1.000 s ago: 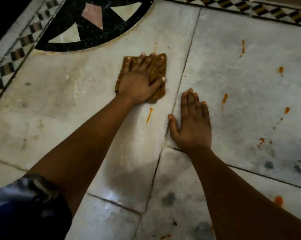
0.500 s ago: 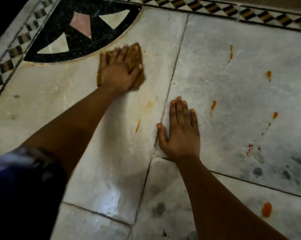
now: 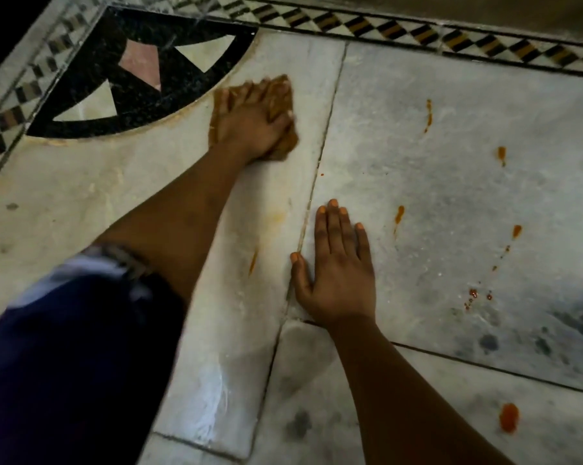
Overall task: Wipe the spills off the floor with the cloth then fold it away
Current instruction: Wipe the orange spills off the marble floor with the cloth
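Dim light, dark corners, perhaps motion-blurred left hand (image 3: pixel 250 124).

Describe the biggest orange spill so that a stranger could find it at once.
Start from the right hand lying flat on the pale marble floor. Follow its forearm down toward the near edge, then look right, past the dark tile joint. The spill is a lone round orange blob there, fatter than the thin streaks and specks farther up.

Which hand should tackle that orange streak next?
Left. The left hand already presses the cloth just beyond the orange streak, while the right hand lies flat, bracing on the floor.
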Tool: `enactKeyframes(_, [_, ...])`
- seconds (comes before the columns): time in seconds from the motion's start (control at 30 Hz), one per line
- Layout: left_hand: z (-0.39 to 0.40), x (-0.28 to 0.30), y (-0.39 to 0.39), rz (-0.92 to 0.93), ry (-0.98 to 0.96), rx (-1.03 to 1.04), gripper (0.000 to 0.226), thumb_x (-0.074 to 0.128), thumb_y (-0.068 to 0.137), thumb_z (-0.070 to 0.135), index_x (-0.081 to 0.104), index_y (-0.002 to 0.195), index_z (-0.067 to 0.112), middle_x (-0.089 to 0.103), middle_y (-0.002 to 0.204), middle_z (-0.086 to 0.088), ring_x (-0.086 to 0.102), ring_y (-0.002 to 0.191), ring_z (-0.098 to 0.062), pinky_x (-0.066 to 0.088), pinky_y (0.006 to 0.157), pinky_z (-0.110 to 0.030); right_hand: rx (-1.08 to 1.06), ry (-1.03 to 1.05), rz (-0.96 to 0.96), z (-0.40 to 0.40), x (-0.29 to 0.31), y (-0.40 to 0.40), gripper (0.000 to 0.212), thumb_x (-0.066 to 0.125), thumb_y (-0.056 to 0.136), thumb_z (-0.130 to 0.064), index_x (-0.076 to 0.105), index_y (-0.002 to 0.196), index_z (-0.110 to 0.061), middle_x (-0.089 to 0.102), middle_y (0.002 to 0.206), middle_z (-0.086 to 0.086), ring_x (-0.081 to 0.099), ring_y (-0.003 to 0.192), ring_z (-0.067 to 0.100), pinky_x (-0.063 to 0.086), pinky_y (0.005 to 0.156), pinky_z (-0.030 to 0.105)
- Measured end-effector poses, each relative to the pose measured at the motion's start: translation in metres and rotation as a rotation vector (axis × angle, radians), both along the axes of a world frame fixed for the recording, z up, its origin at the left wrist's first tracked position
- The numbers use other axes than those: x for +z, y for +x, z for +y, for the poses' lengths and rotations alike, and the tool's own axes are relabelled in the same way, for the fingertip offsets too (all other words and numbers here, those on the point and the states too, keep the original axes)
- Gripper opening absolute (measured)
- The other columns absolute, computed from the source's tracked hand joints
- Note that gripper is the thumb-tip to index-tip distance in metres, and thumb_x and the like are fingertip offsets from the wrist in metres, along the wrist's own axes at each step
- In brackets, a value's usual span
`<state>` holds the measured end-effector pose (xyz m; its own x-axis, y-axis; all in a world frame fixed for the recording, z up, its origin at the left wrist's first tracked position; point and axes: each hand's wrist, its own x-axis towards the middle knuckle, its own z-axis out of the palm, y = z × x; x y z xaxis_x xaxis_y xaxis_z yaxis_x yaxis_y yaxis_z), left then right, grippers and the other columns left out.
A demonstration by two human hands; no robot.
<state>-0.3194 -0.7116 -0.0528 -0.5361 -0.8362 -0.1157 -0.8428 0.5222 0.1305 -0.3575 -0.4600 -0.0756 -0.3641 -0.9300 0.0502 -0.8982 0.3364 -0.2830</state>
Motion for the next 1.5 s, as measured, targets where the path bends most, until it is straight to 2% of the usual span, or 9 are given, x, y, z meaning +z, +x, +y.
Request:
enactKeyframes(0.1, [0.02,0.002,-0.04,0.013,0.008,-0.094,0.062,0.025,0.096,0.052,0.011,0.15,0.025,0.009,0.159,0.001,0.003,0.146,-0.019,-0.005,0.114,-0.047,0.001,0.008,-0.009,-0.001,0.001,0.0,0.072,0.026,0.089,-0.047,0.022,0.147,-0.004,0.02,0.154,0.014,0.018,0.144,0.025,0.008,0.115,0.04])
enactKeyframes(0.23, [0.071,-0.006,-0.016,0.073,-0.05,-0.338,0.066,0.024,0.091,0.058,0.014,0.149,0.029,0.012,0.158,0.003,0.006,0.146,-0.018,-0.001,0.115,-0.047,-0.008,-0.005,-0.014,-0.002,0.0,0.0,0.073,0.029,0.087,-0.046,0.028,0.145,-0.002,0.026,0.152,0.016,0.024,0.142,0.027,0.011,0.114,0.041])
enactKeyframes(0.43, [0.03,0.003,-0.047,-0.03,-0.012,-0.057,0.064,0.027,0.096,0.051,0.006,0.15,0.023,0.005,0.159,-0.001,0.001,0.146,-0.024,-0.004,0.114,-0.053,0.009,-0.001,-0.027,-0.001,-0.002,0.0,0.073,0.025,0.089,-0.048,0.02,0.147,-0.003,0.019,0.155,0.015,0.017,0.144,0.025,0.006,0.115,0.039])
enactKeyframes(0.63, [0.091,-0.009,0.02,0.057,-0.086,-0.318,0.065,0.019,0.088,0.058,0.016,0.149,0.034,0.013,0.158,0.003,0.01,0.145,-0.02,0.001,0.114,-0.046,-0.002,-0.012,-0.028,-0.001,-0.001,0.0,0.073,0.029,0.087,-0.046,0.028,0.144,-0.002,0.026,0.152,0.016,0.023,0.142,0.026,0.01,0.114,0.04])
enactKeyframes(0.83, [0.031,-0.003,-0.011,-0.044,-0.03,0.014,0.064,0.024,0.096,0.053,0.006,0.151,0.025,0.004,0.159,0.002,0.001,0.146,-0.021,-0.004,0.115,-0.049,0.005,-0.02,-0.03,0.0,-0.002,-0.001,0.074,0.023,0.088,-0.048,0.021,0.147,-0.004,0.019,0.155,0.014,0.016,0.144,0.025,0.008,0.116,0.04])
enactKeyframes(1.03, [0.151,-0.002,0.071,0.075,-0.091,-0.119,0.067,0.016,0.089,0.059,0.005,0.148,0.028,0.015,0.158,-0.002,0.012,0.145,-0.024,0.001,0.115,-0.046,0.017,-0.005,-0.034,0.001,0.001,-0.001,0.073,0.021,0.087,-0.046,0.022,0.147,-0.003,0.019,0.155,0.015,0.017,0.144,0.025,0.004,0.116,0.038])
enactKeyframes(1.13, [0.172,-0.007,0.095,0.04,-0.105,0.031,0.063,0.017,0.09,0.056,0.002,0.147,0.032,0.016,0.157,-0.001,0.013,0.145,-0.023,0.001,0.115,-0.044,0.018,0.001,-0.013,0.001,0.001,-0.001,0.073,0.021,0.087,-0.046,0.021,0.147,-0.003,0.019,0.155,0.015,0.017,0.144,0.025,0.003,0.115,0.038])
enactKeyframes(1.3, [0.094,-0.002,0.047,0.005,-0.03,0.279,0.065,0.023,0.096,0.052,0.006,0.15,0.021,0.007,0.159,-0.004,0.003,0.146,-0.025,-0.002,0.116,-0.051,0.044,0.02,-0.012,0.002,0.001,-0.001,0.077,0.01,0.085,-0.049,0.011,0.148,-0.005,0.009,0.157,0.013,0.006,0.146,0.023,0.0,0.118,0.038])
enactKeyframes(1.5, [0.185,-0.004,0.095,0.07,-0.089,0.022,0.064,0.018,0.093,0.056,0.006,0.149,0.029,0.018,0.157,-0.004,0.015,0.144,-0.024,0.006,0.115,-0.047,0.045,0.016,-0.009,0.002,0.0,-0.002,0.076,0.011,0.085,-0.048,0.012,0.148,-0.005,0.01,0.157,0.013,0.008,0.146,0.023,-0.002,0.117,0.036])
